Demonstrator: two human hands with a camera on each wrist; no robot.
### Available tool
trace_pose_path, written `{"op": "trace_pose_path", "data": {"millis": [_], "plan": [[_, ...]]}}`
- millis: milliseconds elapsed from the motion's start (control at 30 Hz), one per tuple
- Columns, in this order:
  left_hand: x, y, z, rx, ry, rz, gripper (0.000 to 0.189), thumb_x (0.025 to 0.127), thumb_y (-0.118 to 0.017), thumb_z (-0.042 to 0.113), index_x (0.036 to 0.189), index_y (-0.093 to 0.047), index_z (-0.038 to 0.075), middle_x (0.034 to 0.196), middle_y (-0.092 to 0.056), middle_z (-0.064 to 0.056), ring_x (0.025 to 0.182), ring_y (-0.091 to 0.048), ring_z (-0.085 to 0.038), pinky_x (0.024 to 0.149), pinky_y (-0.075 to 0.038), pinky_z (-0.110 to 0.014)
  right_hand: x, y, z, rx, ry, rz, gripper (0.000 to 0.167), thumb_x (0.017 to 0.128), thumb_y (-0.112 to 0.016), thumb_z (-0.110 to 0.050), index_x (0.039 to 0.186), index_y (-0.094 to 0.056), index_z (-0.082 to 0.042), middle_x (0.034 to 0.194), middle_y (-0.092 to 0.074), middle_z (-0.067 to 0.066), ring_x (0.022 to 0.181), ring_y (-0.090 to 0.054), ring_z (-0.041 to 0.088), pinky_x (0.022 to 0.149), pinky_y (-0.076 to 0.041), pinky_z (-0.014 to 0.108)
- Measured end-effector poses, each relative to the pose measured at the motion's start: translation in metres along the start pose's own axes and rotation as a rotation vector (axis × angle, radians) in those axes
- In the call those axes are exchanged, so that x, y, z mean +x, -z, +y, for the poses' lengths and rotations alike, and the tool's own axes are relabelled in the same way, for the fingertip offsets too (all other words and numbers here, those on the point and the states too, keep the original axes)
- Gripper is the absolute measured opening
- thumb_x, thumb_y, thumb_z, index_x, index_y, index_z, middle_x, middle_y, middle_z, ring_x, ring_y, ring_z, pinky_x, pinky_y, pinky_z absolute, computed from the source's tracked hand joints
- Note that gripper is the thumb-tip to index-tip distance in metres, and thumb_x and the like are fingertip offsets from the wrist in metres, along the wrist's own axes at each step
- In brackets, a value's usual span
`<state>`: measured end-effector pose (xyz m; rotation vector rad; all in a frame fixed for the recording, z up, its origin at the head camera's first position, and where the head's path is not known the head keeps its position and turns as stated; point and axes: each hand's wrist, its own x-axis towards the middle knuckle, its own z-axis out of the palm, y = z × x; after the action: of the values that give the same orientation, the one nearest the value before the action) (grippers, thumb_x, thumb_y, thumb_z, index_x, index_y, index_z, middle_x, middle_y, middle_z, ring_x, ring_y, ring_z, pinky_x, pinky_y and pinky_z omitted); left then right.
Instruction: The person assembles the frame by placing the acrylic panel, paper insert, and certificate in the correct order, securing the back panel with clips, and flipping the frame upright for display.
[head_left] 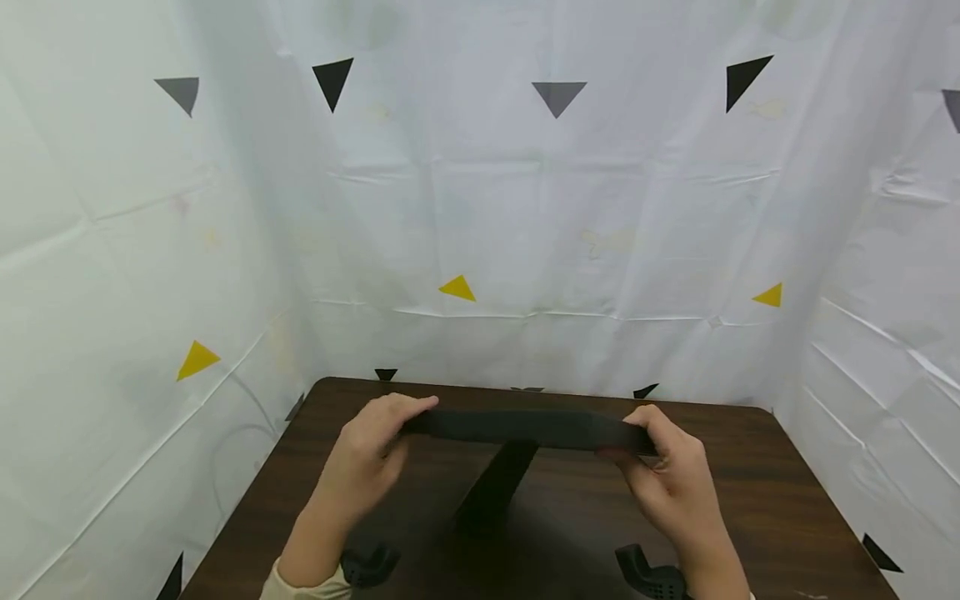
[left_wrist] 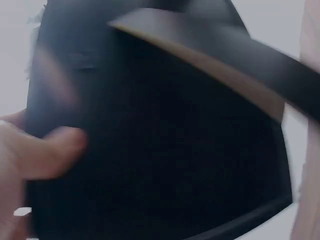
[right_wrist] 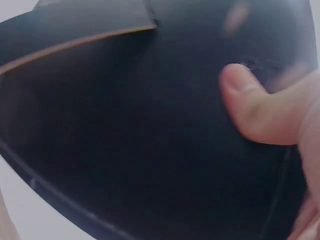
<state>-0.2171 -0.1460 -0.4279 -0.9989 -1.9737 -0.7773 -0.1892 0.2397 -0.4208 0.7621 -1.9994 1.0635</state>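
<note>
A broad, black, leather-like panel [head_left: 517, 427] is held up over the table, its edge toward the head camera. From its middle a wide dark strip [head_left: 495, 492] with a tan edge slants down to the left. My left hand [head_left: 356, 458] grips the panel's left end, its thumb [left_wrist: 62, 150] on the near face in the left wrist view. At the other end, my right hand [head_left: 671, 467] pinches the panel with the thumb [right_wrist: 260, 110] pressed on the same face. Most of the fingers are hidden behind the panel in both wrist views.
Below the hands is a dark wood-grain table [head_left: 750, 483] with rounded far corners. White sheeting [head_left: 525, 225] marked with black, grey and yellow triangles surrounds it at the back and sides. Black camera mounts [head_left: 648, 575] sit at the wrists.
</note>
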Motion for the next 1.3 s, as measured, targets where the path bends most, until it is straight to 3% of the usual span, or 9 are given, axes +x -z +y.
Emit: {"op": "trace_pose_path", "data": {"millis": [100,233,333,433,600,767,933,1067,1300], "plan": [[0.001,-0.011,-0.008,0.095,0.059,0.258,0.055,0.090,-0.090,0.010,0.140,-0.068,0.002,0.130,-0.069,-0.018,0.120,-0.062,-0.038,0.114,-0.043,-0.032,-0.001,-0.003,0.004,0.021,-0.018,0.087,0.045,0.068,-0.092,0.017,0.098,-0.066,-0.006,0.094,-0.074,-0.006,0.071,-0.062,-0.004,0.066,-0.048,0.016],[-0.005,-0.023,-0.011,0.031,0.497,0.449,0.070,0.092,-0.089,0.038,0.139,-0.053,0.001,0.133,-0.054,-0.019,0.116,-0.055,-0.031,0.104,-0.043,-0.034,0.000,-0.006,0.019,0.166,0.033,0.161,0.039,0.074,-0.086,0.021,0.106,-0.066,0.010,0.103,-0.079,0.001,0.090,-0.074,0.001,0.079,-0.056,0.014],[-0.010,-0.027,-0.008,-0.146,0.855,0.297,0.049,0.102,-0.079,0.040,0.120,-0.049,0.005,0.112,-0.054,-0.011,0.093,-0.055,-0.021,0.081,-0.048,-0.033,-0.002,-0.008,0.029,0.330,0.055,0.197,0.036,0.084,-0.081,0.019,0.115,-0.063,0.020,0.102,-0.080,0.008,0.090,-0.077,0.009,0.083,-0.059,0.017],[-0.009,-0.030,-0.004,-0.325,1.029,-0.123,0.043,0.111,-0.061,0.050,0.107,-0.055,0.008,0.083,-0.053,-0.003,0.068,-0.047,-0.017,0.065,-0.044,-0.035,-0.006,-0.011,0.032,0.368,-0.025,0.245,0.030,0.087,-0.077,0.021,0.115,-0.065,0.019,0.086,-0.073,0.001,0.063,-0.060,0.000,0.066,-0.051,0.015],[-0.006,-0.038,0.000,-0.520,1.010,-0.537,0.064,0.110,-0.051,0.065,0.127,-0.071,0.006,0.062,-0.056,-0.004,0.054,-0.049,-0.017,0.061,-0.049,-0.038,-0.011,-0.015,0.032,0.385,-0.313,0.301,0.026,0.089,-0.073,0.023,0.112,-0.071,0.012,0.084,-0.073,-0.004,0.054,-0.047,0.001,0.058,-0.044,0.023],[-0.010,-0.031,-0.013,-0.254,0.996,-0.224,0.056,0.104,-0.067,0.061,0.131,-0.053,0.013,0.098,-0.071,-0.006,0.073,-0.070,-0.018,0.067,-0.055,-0.036,-0.014,-0.017,0.042,0.413,-0.415,0.267,0.022,0.094,-0.073,0.017,0.115,-0.067,0.012,0.095,-0.075,-0.002,0.079,-0.064,0.007,0.073,-0.054,0.021],[-0.015,-0.021,-0.029,-0.068,0.660,0.049,0.041,0.098,-0.085,0.027,0.128,-0.058,0.017,0.113,-0.066,-0.004,0.084,-0.070,-0.015,0.068,-0.057,-0.032,-0.021,-0.023,0.061,0.442,-0.391,0.177,0.028,0.096,-0.070,0.017,0.122,-0.063,0.012,0.107,-0.075,-0.005,0.097,-0.070,0.007,0.081,-0.057,0.020],[-0.020,-0.023,-0.036,-0.071,0.576,0.019,0.023,0.098,-0.084,0.022,0.115,-0.069,0.026,0.092,-0.071,0.006,0.067,-0.062,-0.007,0.059,-0.052,-0.029,-0.028,-0.033,0.080,0.364,-0.445,0.077,0.031,0.103,-0.068,0.007,0.133,-0.061,0.005,0.119,-0.072,-0.004,0.110,-0.069,0.005,0.089,-0.056,0.019],[-0.023,-0.059,-0.036,-0.002,0.668,-0.309,0.024,0.100,-0.082,0.031,0.115,-0.069,0.018,0.085,-0.075,0.003,0.059,-0.061,-0.001,0.059,-0.053,-0.027,-0.050,-0.022,0.133,0.206,-0.531,-0.139,0.062,0.113,-0.060,-0.013,0.168,-0.032,-0.023,0.157,-0.049,0.001,0.136,-0.046,-0.011,0.104,-0.041,0.008]]}}
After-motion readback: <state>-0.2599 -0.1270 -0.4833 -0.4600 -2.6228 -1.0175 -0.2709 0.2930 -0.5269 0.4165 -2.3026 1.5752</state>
